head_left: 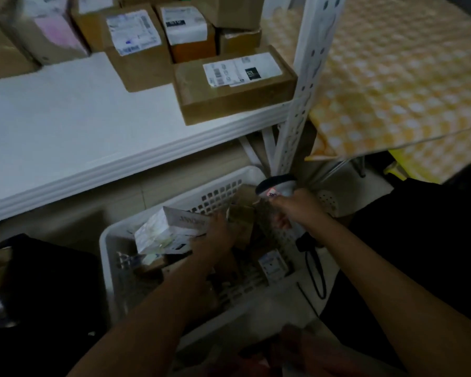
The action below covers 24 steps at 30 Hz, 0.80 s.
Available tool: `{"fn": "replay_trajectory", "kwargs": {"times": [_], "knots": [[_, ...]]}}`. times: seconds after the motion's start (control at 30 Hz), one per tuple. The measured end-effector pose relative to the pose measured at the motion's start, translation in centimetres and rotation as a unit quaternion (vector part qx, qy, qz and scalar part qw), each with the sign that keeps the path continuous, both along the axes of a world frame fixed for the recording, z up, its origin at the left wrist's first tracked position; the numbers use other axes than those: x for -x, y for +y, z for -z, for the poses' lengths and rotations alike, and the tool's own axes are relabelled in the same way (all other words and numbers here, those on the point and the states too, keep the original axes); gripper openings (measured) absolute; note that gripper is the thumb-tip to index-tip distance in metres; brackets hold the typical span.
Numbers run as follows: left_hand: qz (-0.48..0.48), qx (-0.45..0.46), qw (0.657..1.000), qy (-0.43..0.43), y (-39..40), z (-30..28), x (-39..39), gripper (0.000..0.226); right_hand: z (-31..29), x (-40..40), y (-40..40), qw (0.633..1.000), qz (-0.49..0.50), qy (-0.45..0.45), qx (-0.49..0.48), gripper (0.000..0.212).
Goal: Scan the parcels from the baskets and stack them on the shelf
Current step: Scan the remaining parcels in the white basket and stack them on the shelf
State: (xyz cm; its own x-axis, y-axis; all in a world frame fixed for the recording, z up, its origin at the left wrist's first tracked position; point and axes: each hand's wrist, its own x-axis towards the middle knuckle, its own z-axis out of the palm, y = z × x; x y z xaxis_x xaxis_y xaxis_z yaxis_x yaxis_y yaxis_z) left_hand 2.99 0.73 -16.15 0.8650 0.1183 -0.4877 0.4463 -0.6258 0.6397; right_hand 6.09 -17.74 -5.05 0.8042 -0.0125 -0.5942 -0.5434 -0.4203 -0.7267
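Currently our left hand (218, 235) grips a white, glossy rectangular parcel (166, 232) over the perforated white plastic basket (114, 240). Our right hand (297, 210) grips the corded scanner (276, 186) just beside it.

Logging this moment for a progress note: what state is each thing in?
Basket: on floor, holding parcels.
White parcel: tilted in the basket, left hand on it.
Scanner: gripped by right hand, over the basket.
Shelf: several boxes stacked at the back.
Front box: lying flat at shelf edge, label up.
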Motion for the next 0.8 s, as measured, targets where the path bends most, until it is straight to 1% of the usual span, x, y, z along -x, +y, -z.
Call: {"fn": "replay_trajectory", "kwargs": {"times": [0.07,0.17,0.23,0.33,0.37,0.4,0.5,0.6,0.73,0.8], "knots": [[0.013,-0.062,0.998,0.012,-2.1,1.0,-1.6,0.081,0.4,-0.6,-0.7,0.999,0.023,0.008,-0.021,0.028],[0.004,-0.141,0.989,-0.035,-5.0,3.2,-3.8,0.105,1.1,-1.6,-1.2,0.997,0.042,0.026,-0.055,0.031],[0.008,-0.175,0.984,-0.026,-6.1,4.4,-4.9,0.107,1.7,-2.3,-1.6,0.996,0.05,0.032,-0.072,0.036],[-0.003,-0.224,0.974,-0.011,-6.2,4.7,-6.0,0.099,2.2,-3.2,-2.0,0.993,0.061,0.034,-0.092,0.034],[-0.01,-0.22,0.975,-0.009,-5.8,4.7,-6.1,0.096,2.5,-3.4,-2.1,0.993,0.064,0.035,-0.096,0.033],[-0.02,-0.197,0.98,0.0,-5.0,4.6,-6.3,0.095,2.6,-3.5,-2.1,0.992,0.065,0.037,-0.1,0.032],[-0.057,-0.116,0.991,0.025,-2.1,4.2,-6.1,0.103,2.8,-3.4,-1.8,0.991,0.068,0.038,-0.105,0.028],[-0.076,-0.06,0.995,-0.009,0.5,2.9,-4.6,0.106,2.5,-2.9,-0.9,0.992,0.064,0.032,-0.106,0.03],[-0.091,0.009,0.995,-0.04,3.6,-0.5,-1.5,0.089,1.1,-1.7,0.4,0.993,0.048,0.012,-0.107,0.031],[-0.073,0.034,0.996,-0.049,5.1,-2.7,0.1,0.09,0.0,-0.7,1.1,0.993,0.034,-0.01,-0.114,0.028]]}}
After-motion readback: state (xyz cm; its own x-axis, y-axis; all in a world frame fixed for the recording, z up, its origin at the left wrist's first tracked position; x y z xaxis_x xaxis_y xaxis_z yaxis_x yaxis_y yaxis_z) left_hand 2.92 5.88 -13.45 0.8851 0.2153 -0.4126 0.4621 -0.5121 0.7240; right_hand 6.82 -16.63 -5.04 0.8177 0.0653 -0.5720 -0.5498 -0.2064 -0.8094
